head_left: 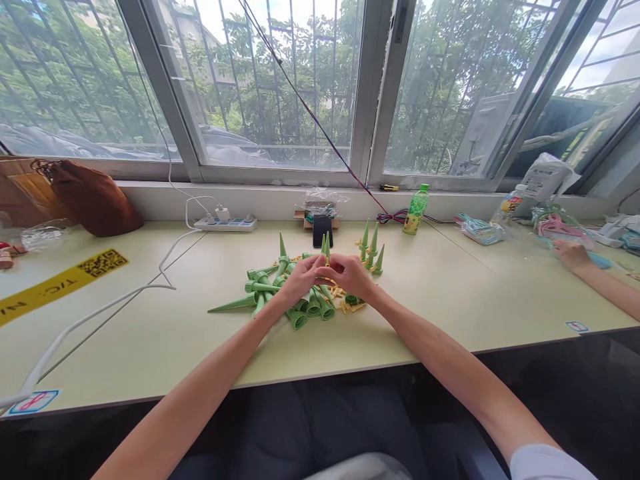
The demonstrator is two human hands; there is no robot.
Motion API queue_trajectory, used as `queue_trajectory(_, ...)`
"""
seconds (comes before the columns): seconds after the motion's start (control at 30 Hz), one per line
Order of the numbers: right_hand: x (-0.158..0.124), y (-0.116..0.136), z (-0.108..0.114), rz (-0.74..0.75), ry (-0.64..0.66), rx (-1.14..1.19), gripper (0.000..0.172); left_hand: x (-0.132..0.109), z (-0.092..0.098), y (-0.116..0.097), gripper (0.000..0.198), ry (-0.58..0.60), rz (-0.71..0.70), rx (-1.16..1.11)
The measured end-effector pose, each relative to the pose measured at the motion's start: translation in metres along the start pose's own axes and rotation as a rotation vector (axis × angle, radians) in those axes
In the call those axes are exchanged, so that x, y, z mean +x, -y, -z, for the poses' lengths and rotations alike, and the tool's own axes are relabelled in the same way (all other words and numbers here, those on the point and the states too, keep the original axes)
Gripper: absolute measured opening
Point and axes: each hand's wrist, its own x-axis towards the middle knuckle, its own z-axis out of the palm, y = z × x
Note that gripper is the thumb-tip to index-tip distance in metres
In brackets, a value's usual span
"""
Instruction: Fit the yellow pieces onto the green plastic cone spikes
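My left hand (300,279) and my right hand (350,275) meet over a heap of green cone-shaped spikes (265,293) lying on the pale table (150,333). Both hands have their fingers pinched together on a green spike (327,248) that points upward between them, with a small yellow piece at their fingertips. Small yellow parts (345,303) are scattered under and beside the heap. A few green spikes stand upright (371,250) just right of my hands.
A black phone (323,231) stands behind the heap. A white power strip (225,223) and its cable lie at left, with a brown bag (93,198) and yellow QR label (60,283). A green bottle (416,210) stands at right. Another person's hand (573,255) rests far right.
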Motion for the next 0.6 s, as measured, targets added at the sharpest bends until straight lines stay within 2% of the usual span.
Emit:
queue_trajectory(0.33,-0.0010,0.0012,-0.0011,0.044,0.029,-0.012,0.050,-0.0005,0.0013,0.0021,0.034,0.018,-0.038,0.045)
queue_trajectory(0.6,-0.0028,0.0075,-0.0006,0.083,-0.020,-0.020,0.048,-0.0018,-0.0022,-0.0004,0.028,-0.012,-0.064,0.018)
